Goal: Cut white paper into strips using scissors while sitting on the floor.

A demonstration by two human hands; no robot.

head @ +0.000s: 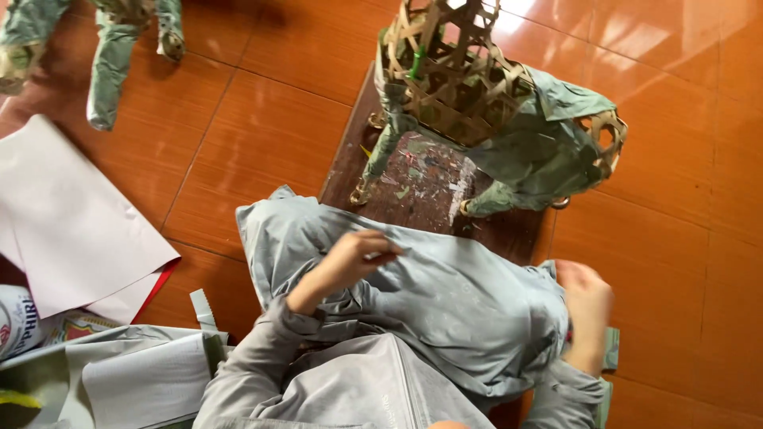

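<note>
A crumpled sheet of grey-green paper (429, 294) lies spread across my lap. My left hand (350, 258) pinches its upper surface near the middle. My right hand (586, 306) grips the sheet's right edge, fingers curled and blurred. Just beyond the sheet, on a dark wooden board (429, 191), stands a woven bamboo animal frame (461, 75), partly covered in the same grey-green paper, with paper-wrapped legs.
Another paper-covered figure (111, 56) lies at the top left on the orange tiled floor (675, 199). White and grey paper sheets (71, 222) are stacked at the left, over a red sheet and a printed package (20, 322).
</note>
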